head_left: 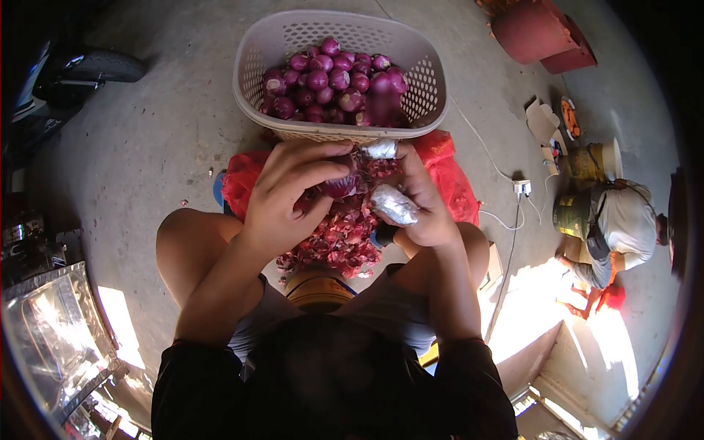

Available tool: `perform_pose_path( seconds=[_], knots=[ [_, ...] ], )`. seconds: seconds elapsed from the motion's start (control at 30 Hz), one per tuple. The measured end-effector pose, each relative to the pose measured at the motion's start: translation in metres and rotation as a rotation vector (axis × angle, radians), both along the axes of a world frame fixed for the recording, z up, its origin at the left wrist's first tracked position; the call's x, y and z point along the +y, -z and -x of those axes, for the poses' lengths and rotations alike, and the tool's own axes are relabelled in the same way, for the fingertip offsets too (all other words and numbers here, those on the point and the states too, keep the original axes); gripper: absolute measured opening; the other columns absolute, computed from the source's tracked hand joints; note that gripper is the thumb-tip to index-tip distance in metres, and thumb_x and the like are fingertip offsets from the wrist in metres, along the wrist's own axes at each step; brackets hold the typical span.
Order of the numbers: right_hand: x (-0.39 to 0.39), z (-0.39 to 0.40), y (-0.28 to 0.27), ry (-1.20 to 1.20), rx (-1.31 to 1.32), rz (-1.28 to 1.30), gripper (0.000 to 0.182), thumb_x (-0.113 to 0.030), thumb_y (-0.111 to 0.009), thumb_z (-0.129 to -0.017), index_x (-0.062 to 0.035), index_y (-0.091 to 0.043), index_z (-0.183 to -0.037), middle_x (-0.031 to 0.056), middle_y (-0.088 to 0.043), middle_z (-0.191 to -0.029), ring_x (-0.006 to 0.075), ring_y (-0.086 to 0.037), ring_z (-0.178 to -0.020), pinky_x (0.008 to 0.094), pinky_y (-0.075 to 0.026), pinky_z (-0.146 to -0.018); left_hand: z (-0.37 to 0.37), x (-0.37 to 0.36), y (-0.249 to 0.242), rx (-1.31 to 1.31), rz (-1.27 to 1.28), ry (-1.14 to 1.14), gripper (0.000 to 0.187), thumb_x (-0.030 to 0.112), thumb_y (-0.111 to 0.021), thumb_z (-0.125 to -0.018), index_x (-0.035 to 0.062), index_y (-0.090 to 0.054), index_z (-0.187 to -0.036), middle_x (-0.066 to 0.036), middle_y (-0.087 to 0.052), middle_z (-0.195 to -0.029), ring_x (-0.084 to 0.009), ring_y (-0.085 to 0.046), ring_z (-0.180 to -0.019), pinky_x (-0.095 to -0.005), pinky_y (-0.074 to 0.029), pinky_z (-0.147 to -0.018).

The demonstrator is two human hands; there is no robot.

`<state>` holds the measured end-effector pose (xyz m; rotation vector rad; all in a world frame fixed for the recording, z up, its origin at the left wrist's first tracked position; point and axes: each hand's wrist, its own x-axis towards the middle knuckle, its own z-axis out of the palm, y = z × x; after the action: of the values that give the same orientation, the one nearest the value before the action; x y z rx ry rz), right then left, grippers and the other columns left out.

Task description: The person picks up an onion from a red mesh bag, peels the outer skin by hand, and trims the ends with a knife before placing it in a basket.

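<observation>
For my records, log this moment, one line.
left hand: holds onion; right hand: beside it, silver-wrapped digits; basket: more onions; peels: below

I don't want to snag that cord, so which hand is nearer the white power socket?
Right. The white power socket lies to your right; your right hand is on its side, your left hand, at an onion, farther across.

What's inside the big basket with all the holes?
Lots of shiny red onions are piled inside the basket. You can see the top ones, but they cover the bottom, so I can't tell what's under them.
</observation>
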<state>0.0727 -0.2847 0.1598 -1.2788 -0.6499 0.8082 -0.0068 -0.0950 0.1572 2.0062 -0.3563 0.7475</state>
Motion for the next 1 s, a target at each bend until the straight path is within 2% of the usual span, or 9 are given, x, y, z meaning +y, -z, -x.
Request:
perform_pose_path(
  seconds=[0.1,0.27,0.43,0.53,0.63,0.8,0.9,0.93,1.0],
  knots=[
    [0.001,0.003,0.000,0.010,-0.015,0.060,0.044,-0.007,-0.057,-0.086,-0.0047,-0.033,-0.123,0.0055,-0.049,-0.106,0.0105,-0.053,-0.086,0.0257,-0.044,-0.074,0.000,-0.002,0.002,-0.056,-0.012,-0.023,0.044,-0.009,-0.065,-0.057,0.0086,-0.059,-0.097,-0.007,-0.059,-0.111,-0.0283,-0.054,-0.099,-0.0367,-0.043,-0.084],
    [0.002,0.005,-0.001,0.025,0.128,0.017,0.039,-0.005,-0.055,-0.086,-0.0050,-0.036,-0.120,0.0042,-0.052,-0.097,0.0087,-0.052,-0.083,0.0238,-0.043,-0.072,-0.001,-0.003,0.004,-0.168,-0.117,-0.052,0.042,-0.009,-0.065,-0.057,0.0090,-0.059,-0.094,-0.006,-0.060,-0.108,-0.0273,-0.055,-0.093,-0.0354,-0.047,-0.078],
    [-0.002,0.001,-0.015,-0.019,0.101,0.184,0.035,-0.006,-0.052,-0.088,-0.0062,-0.037,-0.119,0.0018,-0.052,-0.089,0.0056,-0.050,-0.074,0.0204,-0.042,-0.062,-0.003,-0.007,0.006,-0.253,-0.129,-0.053,0.040,-0.010,-0.065,-0.058,0.0091,-0.059,-0.092,-0.006,-0.060,-0.107,-0.0268,-0.056,-0.090,-0.0344,-0.047,-0.076],
    [0.001,0.003,-0.005,0.053,0.098,0.042,0.034,-0.006,-0.051,-0.088,-0.0063,-0.037,-0.120,0.0006,-0.052,-0.085,0.0050,-0.048,-0.068,0.0188,-0.041,-0.056,-0.002,-0.006,0.004,-0.224,-0.127,-0.045,0.042,-0.009,-0.066,-0.058,0.0090,-0.059,-0.095,-0.006,-0.060,-0.107,-0.0270,-0.056,-0.091,-0.0347,-0.047,-0.076],
    [0.003,0.003,-0.005,0.102,0.142,-0.052,0.035,-0.005,-0.051,-0.088,-0.0054,-0.037,-0.120,-0.0005,-0.052,-0.081,0.0048,-0.047,-0.065,0.0179,-0.039,-0.054,-0.002,-0.005,0.003,-0.211,-0.091,-0.042,0.043,-0.009,-0.066,-0.058,0.0088,-0.058,-0.096,-0.006,-0.060,-0.108,-0.0270,-0.056,-0.092,-0.0351,-0.047,-0.077],
    [-0.010,-0.010,0.002,-0.071,0.232,-0.171,0.045,-0.006,-0.054,-0.086,-0.0060,-0.030,-0.125,0.0013,-0.055,-0.080,0.0072,-0.051,-0.067,0.0217,-0.041,-0.058,-0.001,-0.002,0.002,-0.158,-0.099,-0.035,0.044,-0.009,-0.067,-0.057,0.0084,-0.058,-0.096,-0.009,-0.059,-0.108,-0.0275,-0.055,-0.095,-0.0356,-0.046,-0.080],
    [-0.005,-0.003,0.000,0.047,0.002,0.008,0.055,-0.008,-0.059,-0.082,-0.0052,-0.025,-0.125,0.0047,-0.058,-0.080,0.0134,-0.056,-0.066,0.0267,-0.044,-0.058,0.003,-0.005,0.008,-0.002,0.209,0.000,0.047,-0.008,-0.069,-0.060,0.0061,-0.055,-0.103,-0.011,-0.056,-0.112,-0.0248,-0.056,-0.099,-0.0348,-0.046,-0.084],
    [-0.003,-0.001,-0.001,0.124,-0.104,0.105,0.059,-0.009,-0.062,-0.081,-0.0049,-0.024,-0.125,0.0061,-0.060,-0.080,0.0159,-0.057,-0.066,0.0285,-0.045,-0.057,0.004,-0.005,0.007,0.058,0.347,0.062,0.049,-0.008,-0.069,-0.062,0.0049,-0.052,-0.106,-0.011,-0.055,-0.113,-0.0235,-0.055,-0.101,-0.0344,-0.045,-0.086],
    [-0.005,-0.004,0.006,0.126,-0.330,0.217,0.063,-0.010,-0.065,-0.077,-0.0037,-0.024,-0.124,0.0094,-0.061,-0.081,0.0212,-0.059,-0.068,0.0308,-0.046,-0.060,0.007,-0.002,0.006,0.180,0.625,0.187,0.052,-0.007,-0.069,-0.064,0.0025,-0.048,-0.112,-0.011,-0.052,-0.116,-0.0207,-0.054,-0.104,-0.0336,-0.044,-0.090]
  ],
)
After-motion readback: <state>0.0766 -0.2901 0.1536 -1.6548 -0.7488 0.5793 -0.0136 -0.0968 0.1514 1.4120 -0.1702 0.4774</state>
